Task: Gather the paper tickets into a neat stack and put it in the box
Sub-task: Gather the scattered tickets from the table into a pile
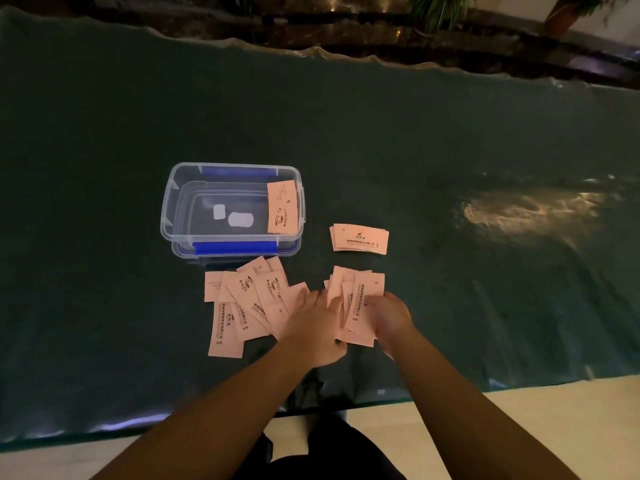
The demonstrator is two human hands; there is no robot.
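My right hand (388, 315) grips a fanned bunch of tickets (360, 306), thumb over the top one, while my left hand (313, 320) lies flat with fingers spread, reaching across to the loose tickets (242, 303) still scattered on the table (450, 150) just in front of the box (232, 207).

I'd say I'm partway through. One squared stack (359, 238) already sits on the table to the right of the box, apart from everything else, and a single pink ticket (283, 206) leans inside the box against its right wall. The bunch in my right hand is not yet even (edges stick out at several angles), and the scattered pile overlaps in all directions, some printed side up, some turned the other way. So gathering, squaring and boxing are all still ahead.

The box is clear plastic with blue clips, open, nothing blocking its mouth; two small white patches (235, 216) show at its bottom. The table covering is dark green and wrinkled, with glare at the right. Plants (440, 8) stand beyond the far edge.
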